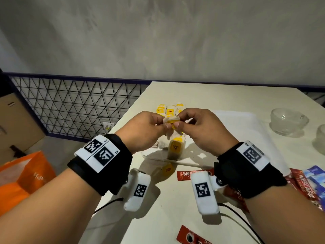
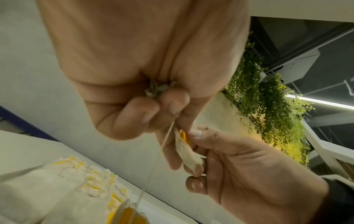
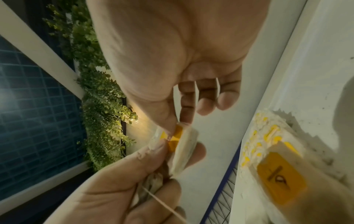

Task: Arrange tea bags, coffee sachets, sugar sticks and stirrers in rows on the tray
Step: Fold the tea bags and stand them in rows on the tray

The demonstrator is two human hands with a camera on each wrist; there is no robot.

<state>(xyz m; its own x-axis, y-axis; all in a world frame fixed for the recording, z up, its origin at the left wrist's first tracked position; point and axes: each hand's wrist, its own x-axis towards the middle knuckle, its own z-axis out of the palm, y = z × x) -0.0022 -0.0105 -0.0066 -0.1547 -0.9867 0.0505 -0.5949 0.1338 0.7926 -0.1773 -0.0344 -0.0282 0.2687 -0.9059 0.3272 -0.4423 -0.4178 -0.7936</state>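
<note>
Both hands are raised above the white tray (image 1: 233, 118) and pinch one tea bag (image 1: 173, 121) with a yellow tag between them. My left hand (image 1: 163, 123) grips its left side; a crumpled bit of paper bag (image 2: 159, 89) sits in its curled fingers. My right hand (image 1: 181, 123) pinches the tea bag (image 3: 182, 145) between thumb and forefinger. A thin string (image 2: 153, 166) runs down from the left hand to a second tea bag (image 1: 175, 148) hanging over the tray's near part. Several tea bags (image 1: 169, 110) lie in a row at the tray's far left.
Red coffee sachets (image 1: 193, 174) lie on the table in front of the tray, more (image 1: 304, 184) at the right beside a blue packet (image 1: 316, 178). Two glass bowls (image 1: 288, 120) stand at the far right. An orange bag (image 1: 22, 176) sits on the floor, left.
</note>
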